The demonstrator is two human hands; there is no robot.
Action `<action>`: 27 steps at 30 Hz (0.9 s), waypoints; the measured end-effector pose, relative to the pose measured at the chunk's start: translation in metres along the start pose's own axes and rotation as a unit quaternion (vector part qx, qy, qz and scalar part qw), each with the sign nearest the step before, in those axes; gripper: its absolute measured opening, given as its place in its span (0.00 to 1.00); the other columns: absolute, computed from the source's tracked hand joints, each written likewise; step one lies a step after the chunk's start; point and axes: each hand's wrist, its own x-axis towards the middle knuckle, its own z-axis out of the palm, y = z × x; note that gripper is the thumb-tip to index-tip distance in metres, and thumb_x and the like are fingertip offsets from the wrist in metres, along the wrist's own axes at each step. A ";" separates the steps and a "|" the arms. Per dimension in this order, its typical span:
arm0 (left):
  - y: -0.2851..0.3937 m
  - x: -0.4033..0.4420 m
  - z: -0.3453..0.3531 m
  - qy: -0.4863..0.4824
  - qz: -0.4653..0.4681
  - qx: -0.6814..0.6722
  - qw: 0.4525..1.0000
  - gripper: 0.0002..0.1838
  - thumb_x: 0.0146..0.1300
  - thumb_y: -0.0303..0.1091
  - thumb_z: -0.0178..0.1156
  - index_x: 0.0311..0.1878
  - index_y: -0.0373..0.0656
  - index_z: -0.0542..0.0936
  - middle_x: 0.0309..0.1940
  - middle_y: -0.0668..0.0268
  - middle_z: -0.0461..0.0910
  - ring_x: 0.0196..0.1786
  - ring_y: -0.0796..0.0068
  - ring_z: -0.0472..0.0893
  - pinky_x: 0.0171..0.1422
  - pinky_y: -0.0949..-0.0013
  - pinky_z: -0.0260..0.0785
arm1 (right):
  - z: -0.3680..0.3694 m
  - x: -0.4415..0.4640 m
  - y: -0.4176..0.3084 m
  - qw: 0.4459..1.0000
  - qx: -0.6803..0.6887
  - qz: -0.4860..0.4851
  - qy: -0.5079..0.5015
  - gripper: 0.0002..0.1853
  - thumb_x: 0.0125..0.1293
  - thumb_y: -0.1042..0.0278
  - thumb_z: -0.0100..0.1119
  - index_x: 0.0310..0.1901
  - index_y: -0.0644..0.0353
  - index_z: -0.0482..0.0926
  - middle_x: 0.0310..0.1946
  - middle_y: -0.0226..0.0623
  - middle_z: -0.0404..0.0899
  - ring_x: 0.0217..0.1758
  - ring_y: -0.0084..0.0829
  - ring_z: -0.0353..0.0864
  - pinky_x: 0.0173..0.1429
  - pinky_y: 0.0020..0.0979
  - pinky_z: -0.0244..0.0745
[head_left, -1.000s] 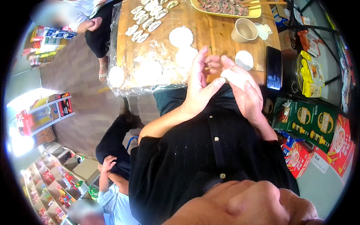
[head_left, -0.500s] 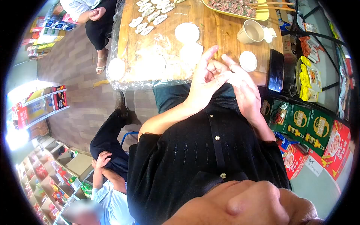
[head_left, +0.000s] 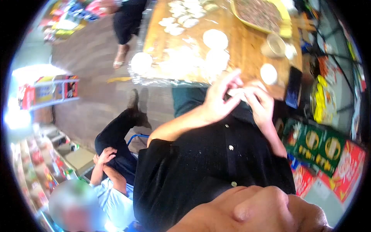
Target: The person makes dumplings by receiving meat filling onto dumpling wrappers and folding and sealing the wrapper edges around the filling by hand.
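Above the table's near edge, my left hand (head_left: 221,101) and my right hand (head_left: 262,104) meet with bent fingers pinched together. Between their fingertips is a small white dumpling (head_left: 235,92), mostly covered by the fingers and blurred. Round white dough wrappers lie on the wooden table (head_left: 247,50): one wrapper (head_left: 269,74) just beyond my right hand, another wrapper (head_left: 215,39) farther off. Rows of white folded dumplings (head_left: 182,18) sit at the far left of the table. A yellow tray (head_left: 286,24) of minced filling stands at the far right.
A paper cup (head_left: 273,45) stands near the tray, and a dark phone (head_left: 293,87) lies at the table's right edge. Clear plastic film (head_left: 164,82) lines the left edge. One person sits with folded hands (head_left: 106,155) at lower left; another person's leg (head_left: 124,29) shows beyond.
The view has shifted, so the table appears farther right. My right hand's fingers have curled in, and both hands are closed more tightly around the dumpling.
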 end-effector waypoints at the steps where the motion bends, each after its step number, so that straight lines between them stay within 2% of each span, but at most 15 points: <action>1: 0.011 0.004 -0.005 -0.019 -0.009 0.048 0.999 0.35 0.58 0.22 0.66 0.69 0.39 0.66 0.40 0.61 0.77 0.39 0.71 0.78 0.45 0.69 0.73 | 0.002 0.000 -0.003 1.000 0.005 -0.001 0.008 0.04 0.65 0.77 0.60 0.39 0.68 0.81 0.36 0.38 0.78 0.40 0.29 0.77 0.46 0.27 0.71; 3: 0.015 0.002 -0.006 0.005 0.020 0.033 0.999 0.31 0.62 0.20 0.63 0.68 0.39 0.66 0.41 0.65 0.78 0.40 0.76 0.77 0.46 0.71 0.72 | 0.004 0.000 -0.002 0.999 -0.011 -0.036 0.012 0.04 0.64 0.79 0.61 0.40 0.69 0.81 0.35 0.37 0.76 0.38 0.27 0.76 0.43 0.25 0.70; 5: 0.015 0.003 -0.012 0.013 0.071 0.056 0.996 0.33 0.62 0.20 0.62 0.71 0.40 0.64 0.40 0.64 0.78 0.39 0.77 0.78 0.45 0.72 0.73 | 0.007 -0.001 -0.004 0.999 -0.018 -0.032 0.006 0.05 0.63 0.80 0.62 0.40 0.68 0.81 0.34 0.35 0.76 0.37 0.26 0.75 0.42 0.24 0.69; 6: 0.014 0.002 -0.014 0.002 0.051 0.026 0.998 0.33 0.63 0.20 0.63 0.71 0.41 0.64 0.40 0.64 0.78 0.39 0.77 0.78 0.45 0.72 0.73 | 0.009 0.002 -0.006 0.999 -0.017 -0.038 0.001 0.05 0.63 0.80 0.62 0.40 0.68 0.81 0.34 0.35 0.76 0.37 0.26 0.75 0.42 0.24 0.69; 8: 0.013 0.002 -0.012 0.010 0.054 0.036 0.998 0.34 0.63 0.20 0.63 0.71 0.41 0.63 0.40 0.64 0.78 0.39 0.77 0.77 0.45 0.72 0.73 | 0.006 0.006 -0.009 0.992 -0.078 -0.099 0.003 0.06 0.63 0.81 0.63 0.41 0.66 0.82 0.33 0.35 0.76 0.36 0.26 0.75 0.40 0.25 0.69; 10: 0.014 0.000 -0.013 0.016 0.055 0.044 0.997 0.35 0.63 0.20 0.63 0.72 0.42 0.63 0.39 0.65 0.77 0.39 0.76 0.77 0.46 0.72 0.73 | 0.005 0.008 -0.011 0.988 -0.102 -0.113 0.001 0.06 0.62 0.81 0.64 0.41 0.65 0.82 0.33 0.35 0.76 0.36 0.27 0.75 0.40 0.25 0.70; 13: 0.014 -0.007 -0.013 0.010 0.013 -0.012 1.000 0.38 0.62 0.20 0.65 0.74 0.42 0.60 0.44 0.64 0.76 0.42 0.76 0.76 0.50 0.72 0.72 | 0.003 0.010 -0.015 0.980 -0.135 -0.145 -0.004 0.07 0.60 0.81 0.65 0.41 0.65 0.82 0.34 0.36 0.76 0.35 0.29 0.76 0.39 0.27 0.71; 16: 0.019 -0.010 -0.020 0.011 -0.072 -0.153 0.986 0.44 0.61 0.20 0.65 0.77 0.40 0.52 0.51 0.63 0.72 0.48 0.77 0.73 0.58 0.70 0.68 | -0.001 0.012 -0.018 0.977 -0.134 -0.165 -0.003 0.08 0.59 0.81 0.66 0.41 0.65 0.82 0.34 0.38 0.77 0.35 0.31 0.77 0.40 0.28 0.72; 20: 0.018 -0.010 -0.022 0.037 -0.069 -0.202 0.976 0.42 0.62 0.19 0.63 0.76 0.42 0.53 0.44 0.67 0.72 0.46 0.81 0.73 0.55 0.75 0.68 | -0.002 0.014 -0.021 0.979 -0.132 -0.158 -0.002 0.08 0.58 0.81 0.67 0.40 0.66 0.82 0.35 0.39 0.77 0.36 0.32 0.78 0.40 0.28 0.73; 23: 0.015 -0.012 -0.026 0.023 -0.079 -0.214 0.973 0.42 0.62 0.17 0.62 0.77 0.40 0.52 0.44 0.64 0.72 0.47 0.78 0.74 0.56 0.72 0.68 | -0.002 0.015 -0.022 0.980 -0.137 -0.144 -0.006 0.08 0.57 0.81 0.67 0.39 0.66 0.82 0.34 0.39 0.78 0.36 0.32 0.79 0.40 0.28 0.73; 25: 0.014 -0.015 -0.027 0.001 -0.105 -0.174 0.979 0.47 0.60 0.19 0.65 0.78 0.41 0.49 0.47 0.63 0.72 0.50 0.75 0.73 0.58 0.68 0.68 | -0.004 0.018 -0.021 0.982 -0.135 -0.133 -0.005 0.08 0.57 0.81 0.67 0.39 0.66 0.82 0.34 0.40 0.79 0.36 0.33 0.80 0.41 0.29 0.74; 27: 0.021 -0.007 -0.028 -0.018 -0.073 -0.121 0.990 0.54 0.56 0.23 0.70 0.79 0.43 0.43 0.55 0.60 0.70 0.58 0.70 0.72 0.63 0.63 0.66 | -0.009 0.023 -0.023 0.970 -0.170 -0.170 -0.024 0.07 0.57 0.80 0.67 0.39 0.65 0.83 0.34 0.40 0.80 0.37 0.35 0.81 0.42 0.32 0.75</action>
